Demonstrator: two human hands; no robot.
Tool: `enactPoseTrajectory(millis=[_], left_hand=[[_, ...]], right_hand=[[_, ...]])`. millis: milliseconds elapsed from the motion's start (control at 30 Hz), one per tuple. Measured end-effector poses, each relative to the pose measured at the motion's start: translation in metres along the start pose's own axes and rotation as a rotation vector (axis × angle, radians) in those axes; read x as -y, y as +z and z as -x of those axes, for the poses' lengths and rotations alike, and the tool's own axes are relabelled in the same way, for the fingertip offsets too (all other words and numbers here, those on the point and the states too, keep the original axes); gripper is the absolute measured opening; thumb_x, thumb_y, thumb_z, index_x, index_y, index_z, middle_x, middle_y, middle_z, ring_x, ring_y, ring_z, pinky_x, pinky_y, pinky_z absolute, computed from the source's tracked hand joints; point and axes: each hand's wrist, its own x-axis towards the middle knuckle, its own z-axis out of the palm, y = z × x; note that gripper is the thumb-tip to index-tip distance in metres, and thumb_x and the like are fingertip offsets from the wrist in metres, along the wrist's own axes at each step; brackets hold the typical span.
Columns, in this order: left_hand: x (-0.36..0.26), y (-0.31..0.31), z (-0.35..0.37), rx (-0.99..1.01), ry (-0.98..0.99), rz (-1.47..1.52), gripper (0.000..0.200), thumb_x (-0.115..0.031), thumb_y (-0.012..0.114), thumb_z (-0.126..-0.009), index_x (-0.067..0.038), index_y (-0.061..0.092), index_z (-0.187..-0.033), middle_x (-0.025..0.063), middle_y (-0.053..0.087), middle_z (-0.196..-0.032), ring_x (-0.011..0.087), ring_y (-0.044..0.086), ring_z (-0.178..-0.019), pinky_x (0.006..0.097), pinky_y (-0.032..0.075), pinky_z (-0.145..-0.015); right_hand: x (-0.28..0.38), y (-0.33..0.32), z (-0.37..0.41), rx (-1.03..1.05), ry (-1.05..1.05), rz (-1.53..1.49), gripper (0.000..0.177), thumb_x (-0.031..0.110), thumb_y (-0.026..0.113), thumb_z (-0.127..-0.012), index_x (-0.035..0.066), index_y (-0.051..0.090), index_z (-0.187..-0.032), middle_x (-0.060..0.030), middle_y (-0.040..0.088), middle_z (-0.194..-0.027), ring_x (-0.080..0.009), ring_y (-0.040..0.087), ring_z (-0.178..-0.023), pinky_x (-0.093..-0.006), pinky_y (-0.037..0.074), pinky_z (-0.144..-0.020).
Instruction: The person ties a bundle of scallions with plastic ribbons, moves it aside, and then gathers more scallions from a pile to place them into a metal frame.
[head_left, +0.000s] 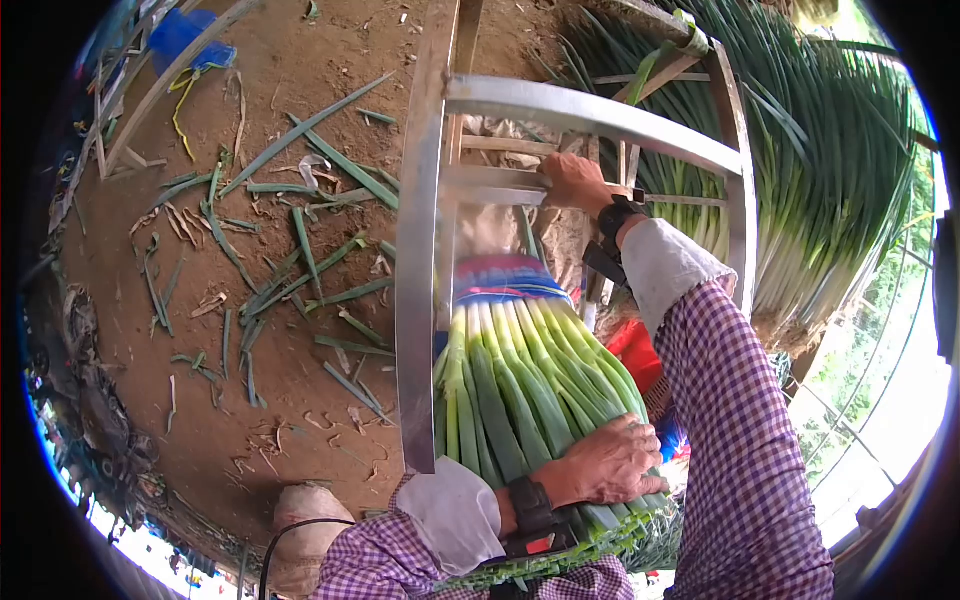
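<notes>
A thick bundle of green onions [510,370] lies lengthwise in front of me, leafy ends toward my body. Its pale ends run under a blue and red band or cloth [510,280], partly blurred. My left hand [610,462] rests over the leaves near their cut ends, fingers bent and pressed on the bundle. Farther forward, my right hand [575,182] is closed around the end of a metal crossbar [495,187], which is smeared by motion. Upright metal rails [415,300] and a fixed upper crossbar [600,120] frame the bundle.
A large pile of green onions [830,170] stands at the right, beside the frame. Cut leaf scraps [300,250] litter the dirt floor at the left. A blue bag [185,40] with yellow string lies at the far left. Something red [635,350] shows beside the bundle.
</notes>
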Motion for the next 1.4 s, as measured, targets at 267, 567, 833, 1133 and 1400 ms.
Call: enactPoseTrajectory(millis=[267,567,833,1133,1400], left_hand=[[0.004,-0.003,0.006,-0.041,0.016,-0.140,0.054,-0.052,0.045,-0.099,-0.007,0.069,-0.116,0.0143,0.065,-0.121,0.0295,0.052,-0.126,0.0446,0.032,-0.111],[-0.004,-0.019,0.005,0.055,-0.025,-0.185,0.045,-0.046,0.050,-0.098,-0.007,0.067,-0.112,0.0110,0.065,-0.118,0.0283,0.053,-0.121,0.0461,0.033,-0.109],[-0.011,-0.023,0.005,0.008,0.027,-0.153,0.041,-0.043,0.054,-0.097,-0.006,0.068,-0.108,0.0105,0.065,-0.111,0.0275,0.055,-0.117,0.0450,0.035,-0.106],[0.027,0.022,0.007,-0.137,-0.070,-0.112,0.026,-0.031,0.069,-0.075,-0.005,0.068,-0.077,0.0149,0.066,-0.088,0.0367,0.060,-0.092,0.0465,0.044,-0.096],[0.010,0.001,0.007,-0.419,0.148,-0.079,0.032,-0.032,0.064,-0.081,-0.006,0.058,-0.063,0.0137,0.056,-0.068,0.0324,0.057,-0.077,0.0456,0.043,-0.080]], right_hand=[[0.004,0.015,-0.009,-0.456,-0.001,0.050,0.016,0.006,0.064,-0.075,0.014,0.067,-0.088,-0.0092,0.068,-0.087,-0.0279,0.063,-0.095,-0.0437,0.042,-0.078],[0.019,-0.031,-0.026,-0.632,0.017,-0.029,0.079,0.029,0.080,-0.074,0.011,0.044,-0.141,-0.0090,0.048,-0.137,-0.0311,0.041,-0.131,-0.0475,0.033,-0.109],[0.028,-0.048,-0.014,-0.571,0.011,-0.051,0.086,0.043,0.080,-0.075,0.012,0.041,-0.144,-0.0115,0.045,-0.142,-0.0340,0.035,-0.138,-0.0524,0.029,-0.112],[0.129,0.021,-0.019,-0.355,-0.549,-0.598,0.034,0.041,0.068,-0.083,0.012,0.076,-0.098,-0.0115,0.062,-0.129,-0.0324,0.043,-0.135,-0.0483,0.032,-0.115],[0.095,-0.051,0.015,0.065,-0.214,-1.103,0.014,0.012,0.072,-0.077,0.003,0.076,-0.088,-0.0114,0.073,-0.103,-0.0223,0.067,-0.093,-0.0335,0.053,-0.083]])
